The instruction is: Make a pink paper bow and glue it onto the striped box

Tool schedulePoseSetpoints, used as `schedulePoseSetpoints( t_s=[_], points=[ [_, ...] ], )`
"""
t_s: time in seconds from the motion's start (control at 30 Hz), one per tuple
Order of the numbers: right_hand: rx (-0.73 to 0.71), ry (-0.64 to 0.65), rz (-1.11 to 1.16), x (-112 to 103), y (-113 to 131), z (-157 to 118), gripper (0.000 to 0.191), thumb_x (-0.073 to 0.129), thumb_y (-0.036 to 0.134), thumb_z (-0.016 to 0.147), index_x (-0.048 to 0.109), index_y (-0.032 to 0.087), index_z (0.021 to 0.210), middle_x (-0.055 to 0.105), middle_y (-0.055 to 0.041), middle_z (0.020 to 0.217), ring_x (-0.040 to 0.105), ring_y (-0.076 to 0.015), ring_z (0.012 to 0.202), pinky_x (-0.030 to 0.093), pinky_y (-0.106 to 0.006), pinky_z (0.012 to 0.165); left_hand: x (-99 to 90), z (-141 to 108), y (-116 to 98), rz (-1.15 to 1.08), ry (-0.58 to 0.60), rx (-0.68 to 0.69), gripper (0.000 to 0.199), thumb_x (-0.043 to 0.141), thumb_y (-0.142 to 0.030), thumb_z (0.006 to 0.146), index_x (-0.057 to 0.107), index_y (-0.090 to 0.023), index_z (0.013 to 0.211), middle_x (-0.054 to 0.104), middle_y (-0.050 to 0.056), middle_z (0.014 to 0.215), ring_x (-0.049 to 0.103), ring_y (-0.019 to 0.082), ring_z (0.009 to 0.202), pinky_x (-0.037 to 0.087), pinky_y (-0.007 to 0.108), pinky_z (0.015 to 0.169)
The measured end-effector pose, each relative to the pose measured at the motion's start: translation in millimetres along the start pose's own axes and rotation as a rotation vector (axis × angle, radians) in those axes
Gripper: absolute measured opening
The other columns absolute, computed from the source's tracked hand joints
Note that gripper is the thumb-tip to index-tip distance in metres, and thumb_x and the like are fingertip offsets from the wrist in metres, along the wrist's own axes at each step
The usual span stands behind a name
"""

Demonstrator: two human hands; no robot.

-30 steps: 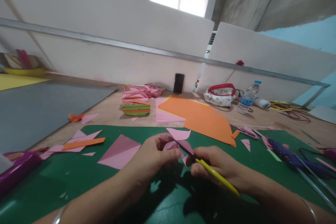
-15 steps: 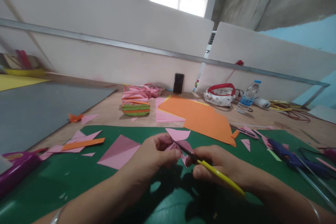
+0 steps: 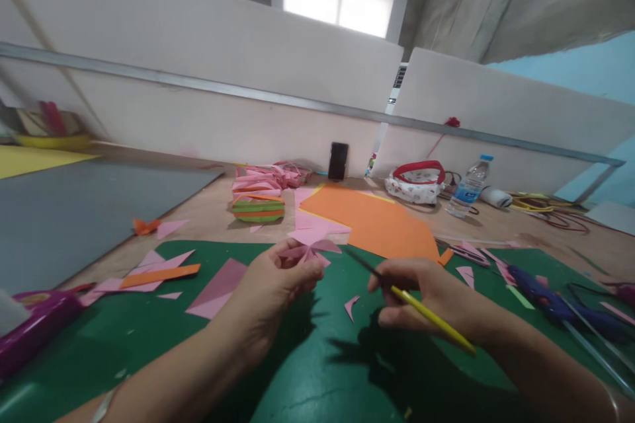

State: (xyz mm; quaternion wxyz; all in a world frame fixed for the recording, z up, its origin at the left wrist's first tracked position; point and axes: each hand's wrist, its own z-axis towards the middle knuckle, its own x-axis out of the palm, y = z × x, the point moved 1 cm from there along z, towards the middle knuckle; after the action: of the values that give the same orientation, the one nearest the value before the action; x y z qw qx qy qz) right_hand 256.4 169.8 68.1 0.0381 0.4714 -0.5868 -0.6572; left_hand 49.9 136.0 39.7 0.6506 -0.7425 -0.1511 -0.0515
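Observation:
My left hand (image 3: pixel 280 284) pinches a folded pink paper flower (image 3: pixel 311 244), its petals spreading above my fingertips. In my right hand (image 3: pixel 421 294) is a pair of yellow-handled scissors (image 3: pixel 431 318), with the dark blades pointing up and left. A small gap separates the blade tips from the flower. On the green cutting mat (image 3: pixel 297 383) between my hands lies a curved pink paper scrap (image 3: pixel 352 308). A creased pink paper square (image 3: pixel 218 291) rests just left of my left hand.
Behind the mat lie orange paper sheets (image 3: pixel 377 218), a striped pouch (image 3: pixel 258 209) and an upright phone (image 3: pixel 338 161). A water bottle (image 3: pixel 469 186) stands at the back right. A blue glue gun (image 3: pixel 536 291) is at right, a purple tape dispenser (image 3: pixel 44 324) at left.
The scissors have moved right, away from the flower, and my left hand has drawn the flower left and up. A cut pink scrap now shows on the mat between them.

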Motion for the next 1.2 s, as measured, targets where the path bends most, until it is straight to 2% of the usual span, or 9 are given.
schedulePoseSetpoints(
  t_s=[0.13,0.3,0.47,0.6,0.67,0.73,0.8,0.97,1.2],
  points=[
    [0.009,-0.248,0.286,16.9,1.4,6.2,0.036,0.074,0.025,0.069,0.053,0.016,0.096,0.061,0.0002,0.08,0.058,-0.0124,0.069,0.046,-0.023,0.064,6.8,-4.0,5.0,-0.002,0.064,-0.058,0.018,0.071,-0.015,0.07,0.059,-0.016,0.083,0.061,-0.002,0.072,0.056,0.008,0.065,0.047,0.018,0.063],
    [-0.002,-0.324,0.476,35.6,1.8,15.7,0.036,0.077,0.024,0.064,0.054,0.017,0.092,0.061,0.0007,0.08,0.058,-0.0127,0.072,0.047,-0.024,0.066,14.6,-7.8,14.2,0.027,0.136,-0.113,0.02,0.078,-0.017,0.063,0.064,-0.014,0.078,0.065,0.001,0.064,0.057,0.009,0.057,0.045,0.015,0.052],
    [-0.109,-0.271,0.533,37.8,5.3,17.9,0.03,0.075,0.021,0.064,0.056,0.017,0.087,0.064,-0.0014,0.083,0.061,-0.0146,0.076,0.049,-0.028,0.074,14.9,-7.9,18.7,0.018,0.177,-0.179,0.026,0.082,-0.02,0.059,0.068,-0.012,0.079,0.069,0.005,0.068,0.062,0.011,0.059,0.05,0.017,0.056],
    [-0.109,-0.226,0.548,36.7,4.4,16.7,0.031,0.075,0.018,0.063,0.058,0.017,0.089,0.066,-0.0025,0.087,0.062,-0.0153,0.079,0.049,-0.03,0.077,13.9,-7.2,17.6,-0.074,0.168,-0.261,0.013,0.077,-0.023,0.067,0.068,-0.014,0.071,0.07,0.005,0.07,0.065,0.012,0.063,0.055,0.023,0.065],
    [-0.086,-0.222,0.531,36.2,3.3,16.2,0.032,0.074,0.016,0.063,0.059,0.016,0.091,0.065,-0.0018,0.087,0.062,-0.0145,0.078,0.049,-0.028,0.076,14.3,-7.6,14.6,-0.092,0.152,-0.276,0.007,0.074,-0.016,0.069,0.067,-0.014,0.066,0.069,0.004,0.065,0.064,0.01,0.058,0.053,0.018,0.062],
    [-0.043,-0.226,0.516,35.6,1.9,16.0,0.033,0.073,0.013,0.063,0.058,0.016,0.092,0.065,-0.0008,0.086,0.062,-0.0142,0.078,0.049,-0.027,0.074,15.3,-8.8,11.1,-0.1,0.138,-0.281,0.011,0.071,-0.009,0.07,0.066,-0.014,0.061,0.065,0.001,0.056,0.06,0.007,0.05,0.049,0.014,0.053],
    [-0.008,-0.224,0.51,35.0,0.8,15.9,0.034,0.072,0.012,0.062,0.057,0.017,0.092,0.065,-0.0007,0.086,0.063,-0.015,0.079,0.049,-0.027,0.072,16.5,-10.2,8.6,-0.113,0.131,-0.283,0.016,0.067,-0.007,0.073,0.065,-0.014,0.059,0.063,0.001,0.052,0.059,0.008,0.046,0.049,0.015,0.049],
    [-0.01,-0.217,0.52,34.0,-0.2,16.3,0.033,0.071,0.012,0.062,0.055,0.017,0.09,0.063,-0.0023,0.088,0.063,-0.0182,0.087,0.049,-0.029,0.074,15.4,-9.2,11.5,-0.12,0.092,-0.266,0.011,0.069,-0.006,0.07,0.066,-0.014,0.064,0.068,0.004,0.062,0.064,0.011,0.053,0.052,0.019,0.055],
    [-0.004,-0.221,0.476,34.0,-1.7,17.0,0.031,0.069,0.01,0.063,0.056,0.016,0.091,0.059,0.0014,0.077,0.055,-0.0104,0.068,0.044,-0.023,0.063,12.0,-4.6,22.5,-0.115,0.069,-0.228,0.01,0.07,-0.006,0.068,0.068,-0.014,0.074,0.07,0.006,0.068,0.065,0.012,0.059,0.052,0.019,0.058]
  ],
)
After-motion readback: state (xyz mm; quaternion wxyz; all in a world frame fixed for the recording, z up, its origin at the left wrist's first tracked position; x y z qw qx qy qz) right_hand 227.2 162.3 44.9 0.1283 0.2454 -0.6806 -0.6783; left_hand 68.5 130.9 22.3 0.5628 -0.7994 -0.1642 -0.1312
